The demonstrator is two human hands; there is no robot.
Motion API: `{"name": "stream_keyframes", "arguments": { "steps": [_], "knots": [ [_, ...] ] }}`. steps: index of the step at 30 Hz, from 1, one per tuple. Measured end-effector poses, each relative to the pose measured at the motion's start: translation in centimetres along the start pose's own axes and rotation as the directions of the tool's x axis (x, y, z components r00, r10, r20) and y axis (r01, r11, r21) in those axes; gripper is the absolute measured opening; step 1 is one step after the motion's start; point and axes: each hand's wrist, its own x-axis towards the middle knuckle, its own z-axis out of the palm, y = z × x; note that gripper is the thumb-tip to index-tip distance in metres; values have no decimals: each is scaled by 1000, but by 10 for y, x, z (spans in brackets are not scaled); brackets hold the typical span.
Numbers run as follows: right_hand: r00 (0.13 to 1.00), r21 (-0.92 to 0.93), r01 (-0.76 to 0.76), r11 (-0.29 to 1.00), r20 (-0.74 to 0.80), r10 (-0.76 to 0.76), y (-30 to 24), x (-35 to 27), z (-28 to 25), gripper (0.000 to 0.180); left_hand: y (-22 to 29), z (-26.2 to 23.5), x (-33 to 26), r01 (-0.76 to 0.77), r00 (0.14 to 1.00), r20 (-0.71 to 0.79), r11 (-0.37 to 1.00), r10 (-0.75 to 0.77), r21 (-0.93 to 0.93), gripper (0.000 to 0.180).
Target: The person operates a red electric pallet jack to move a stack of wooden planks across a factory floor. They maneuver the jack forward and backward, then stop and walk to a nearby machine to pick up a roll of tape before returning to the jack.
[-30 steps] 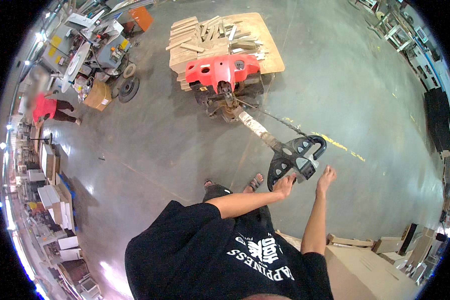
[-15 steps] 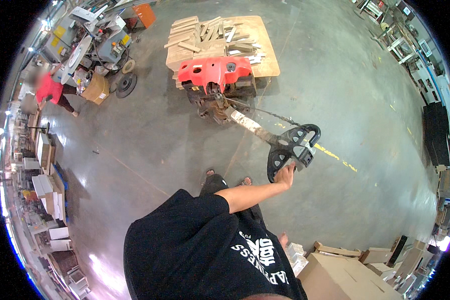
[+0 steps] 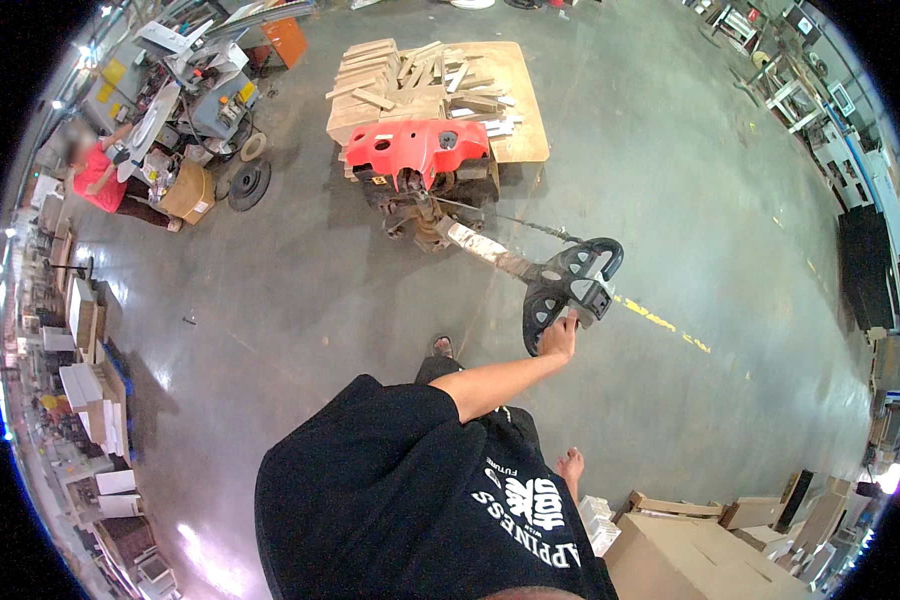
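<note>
Touching curled left fingers, mostly ahead of them: black handle

And here's the lettering, right on the wearer's black T-shirt: white print, upside down as we look from above! Bold capitals bend in an arc on the collar side, one end running out at the shirt's right edge. Big, heavy characters fill the middle, with smaller words close by, one of them toward the hem. Over to the red pallet truck: below its cover's left corner, a small yellow label, perhaps marked in black, too tiny to read.
</note>
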Motion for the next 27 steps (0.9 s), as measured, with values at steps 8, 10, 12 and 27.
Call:
{"name": "stream_keyframes", "arguments": {
  "steps": [8,10,12,27],
  "knots": [
    [920,-426,383,820,253,-298,-31,78,-96,30,35,22,-2,-100,990,-97,995,99,-13,96],
    [991,-226,-59,972,102,84,-54,69,-73,32,42,3,5,-46,992,-118,999,42,-27,96],
    [989,-238,-95,967,84,118,-67,64,-80,34,58,4,7,-55,985,-164,996,44,-63,96],
    [977,-360,1,933,201,76,-116,63,-95,27,105,-14,27,63,961,-262,991,-92,-115,89]
  ]
}}
